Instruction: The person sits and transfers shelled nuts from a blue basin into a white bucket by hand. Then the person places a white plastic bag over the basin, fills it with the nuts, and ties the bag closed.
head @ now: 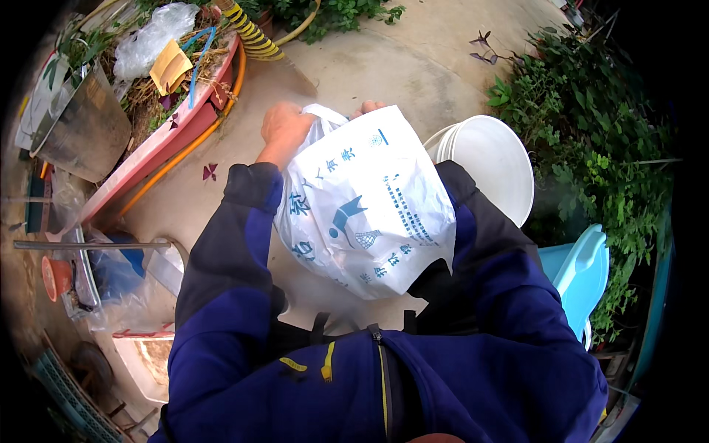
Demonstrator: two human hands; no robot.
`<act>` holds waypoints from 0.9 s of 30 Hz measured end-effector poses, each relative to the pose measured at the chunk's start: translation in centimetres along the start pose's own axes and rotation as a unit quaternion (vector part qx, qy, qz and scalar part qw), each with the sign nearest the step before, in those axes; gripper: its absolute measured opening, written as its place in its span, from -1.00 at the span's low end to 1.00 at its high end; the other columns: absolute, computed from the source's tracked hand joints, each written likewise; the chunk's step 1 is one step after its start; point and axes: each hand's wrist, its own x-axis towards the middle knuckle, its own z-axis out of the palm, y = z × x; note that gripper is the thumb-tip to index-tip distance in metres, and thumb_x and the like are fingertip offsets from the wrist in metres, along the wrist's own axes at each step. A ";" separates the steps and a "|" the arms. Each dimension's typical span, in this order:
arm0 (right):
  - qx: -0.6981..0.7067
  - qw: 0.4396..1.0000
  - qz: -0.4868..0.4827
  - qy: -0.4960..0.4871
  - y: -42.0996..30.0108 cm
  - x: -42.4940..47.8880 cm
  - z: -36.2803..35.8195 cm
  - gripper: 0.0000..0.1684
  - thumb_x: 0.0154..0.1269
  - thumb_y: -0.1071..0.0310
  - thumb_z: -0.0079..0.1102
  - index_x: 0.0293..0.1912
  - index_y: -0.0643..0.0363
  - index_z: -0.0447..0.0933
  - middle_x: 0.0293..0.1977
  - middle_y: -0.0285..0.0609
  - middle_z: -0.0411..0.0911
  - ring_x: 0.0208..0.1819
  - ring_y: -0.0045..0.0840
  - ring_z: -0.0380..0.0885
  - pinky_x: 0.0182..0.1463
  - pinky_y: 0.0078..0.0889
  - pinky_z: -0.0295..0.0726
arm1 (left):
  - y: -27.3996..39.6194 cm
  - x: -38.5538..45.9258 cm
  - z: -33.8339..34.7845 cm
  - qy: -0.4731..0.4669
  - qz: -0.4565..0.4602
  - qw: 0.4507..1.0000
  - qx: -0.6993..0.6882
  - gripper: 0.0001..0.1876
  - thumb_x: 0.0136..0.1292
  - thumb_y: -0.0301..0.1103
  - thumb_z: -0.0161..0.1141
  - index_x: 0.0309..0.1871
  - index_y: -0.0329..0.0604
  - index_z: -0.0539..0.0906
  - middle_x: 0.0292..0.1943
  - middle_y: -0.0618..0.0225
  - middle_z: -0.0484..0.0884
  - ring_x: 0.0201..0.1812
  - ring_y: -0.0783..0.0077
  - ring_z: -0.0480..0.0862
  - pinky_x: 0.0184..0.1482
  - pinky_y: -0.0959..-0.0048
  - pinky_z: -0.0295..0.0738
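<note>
A white plastic bag (365,205) with blue printing and a blue picture hangs in front of my body, its upper edge bunched near my hands. My left hand (285,130) grips the bag by a handle at its upper left. Behind the top edge, my right hand (371,106) shows only some fingers, curled at the bag's mouth; the bag covers the rest of it. What the bag contains cannot be seen. Close to my right forearm, a white plastic bucket (498,166) lies tilted with its wide mouth facing me.
On the left, a pink planter (160,149) holds soil, dry stalks and clear plastic, with an orange hose (216,127) along it. A yellow-and-black wrapped pole (255,33) stands ahead. Leafy plants (581,138) and a light-blue plastic container (581,271) line the right.
</note>
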 end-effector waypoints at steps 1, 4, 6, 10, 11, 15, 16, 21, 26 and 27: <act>0.018 1.000 -0.006 0.015 0.3 0.1 0.6 -0.83 0.36 0.27 0.09 -0.27 0.16 0.41 -0.33 -0.12 0.40 -0.24 -0.39 0.42 -0.13 -0.43 0.40 | 0.0 0.0 0.0 0.000 -0.003 1.000 0.002 -0.64 -0.02 -0.02 0.35 -0.45 -0.20 0.75 -0.35 0.00 0.72 -0.23 -0.05 0.70 -0.19 0.10 0.54; 0.009 1.000 -0.006 0.028 0.0 0.4 0.8 -0.83 0.32 0.30 0.12 -0.32 0.19 0.42 -0.35 -0.08 0.41 -0.26 -0.35 0.44 -0.15 -0.40 0.40 | 0.1 0.2 0.1 -0.022 0.001 1.000 0.006 -0.65 -0.03 -0.04 0.38 -0.44 -0.19 0.76 -0.33 0.02 0.73 -0.22 -0.05 0.70 -0.19 0.11 0.55; -0.054 0.998 0.013 0.017 -0.8 0.7 0.5 -0.82 0.28 0.31 0.15 -0.34 0.20 0.42 -0.37 -0.06 0.42 -0.29 -0.33 0.44 -0.17 -0.37 0.41 | -0.5 1.2 0.2 -0.063 0.016 0.998 0.010 -0.65 -0.03 -0.05 0.40 -0.43 -0.19 0.76 -0.32 0.03 0.73 -0.23 -0.05 0.70 -0.19 0.11 0.56; -0.295 0.953 0.058 -0.039 -3.2 2.2 -0.4 -0.82 0.22 0.34 0.21 -0.39 0.22 0.44 -0.42 -0.02 0.43 -0.33 -0.29 0.46 -0.22 -0.32 0.42 | -2.1 3.5 1.3 -0.054 0.121 0.991 0.031 -0.56 0.01 -0.06 0.45 -0.48 -0.38 0.69 -0.51 0.02 0.67 -0.46 0.03 0.64 -0.36 0.16 0.48; -0.362 0.928 0.064 -0.060 -3.7 2.8 -0.5 -0.81 0.21 0.34 0.22 -0.40 0.23 0.45 -0.43 -0.01 0.44 -0.34 -0.27 0.46 -0.23 -0.31 0.42 | -2.0 3.9 1.4 -0.069 0.112 0.991 0.039 -0.57 0.02 -0.08 0.47 -0.47 -0.39 0.69 -0.50 0.03 0.68 -0.48 0.07 0.64 -0.38 0.15 0.47; -0.557 0.814 0.082 -0.144 -5.0 5.2 -0.7 -0.80 0.14 0.37 0.28 -0.45 0.25 0.46 -0.47 0.03 0.45 -0.38 -0.23 0.48 -0.27 -0.26 0.43 | -1.1 5.1 1.6 -0.159 -0.012 0.987 -0.027 -0.63 0.06 -0.23 0.51 -0.34 -0.45 0.69 -0.41 0.07 0.69 -0.45 0.21 0.64 -0.43 0.09 0.45; -0.589 0.786 0.088 -0.163 -5.1 5.5 -0.8 -0.80 0.13 0.38 0.29 -0.47 0.26 0.47 -0.49 0.04 0.46 -0.40 -0.22 0.49 -0.28 -0.25 0.43 | -0.9 5.1 1.7 -0.177 -0.037 0.982 -0.060 -0.63 0.07 -0.26 0.51 -0.30 -0.46 0.68 -0.39 0.08 0.68 -0.43 0.20 0.64 -0.44 0.08 0.45; -0.656 0.719 0.098 -0.209 -5.1 7.0 -0.8 -0.78 0.05 0.41 0.36 -0.53 0.29 0.49 -0.54 0.09 0.48 -0.45 -0.16 0.51 -0.33 -0.19 0.44 | -0.2 4.5 0.6 -0.258 -0.123 0.934 -0.216 -0.66 0.11 -0.34 0.48 -0.21 -0.48 0.66 -0.31 0.10 0.67 -0.37 0.14 0.66 -0.46 0.10 0.46; -0.610 0.770 0.000 -0.185 -4.9 6.8 -1.4 -0.72 -0.06 0.45 0.38 -0.65 0.35 0.45 -0.64 0.25 0.43 -0.59 0.03 0.47 -0.45 -0.04 0.39 | -4.1 7.0 2.2 -0.340 -0.113 0.895 -0.265 -0.69 0.07 -0.24 0.48 -0.23 -0.29 0.74 -0.33 0.17 0.71 -0.39 0.23 0.70 -0.38 0.26 0.54; -0.611 0.769 0.010 -0.188 -5.3 7.0 -1.1 -0.73 -0.05 0.46 0.38 -0.64 0.35 0.45 -0.62 0.25 0.44 -0.57 0.04 0.48 -0.43 -0.04 0.40 | -4.7 7.1 2.3 -0.357 -0.100 0.877 -0.306 -0.69 0.08 -0.23 0.48 -0.23 -0.28 0.74 -0.31 0.17 0.72 -0.39 0.23 0.71 -0.38 0.27 0.54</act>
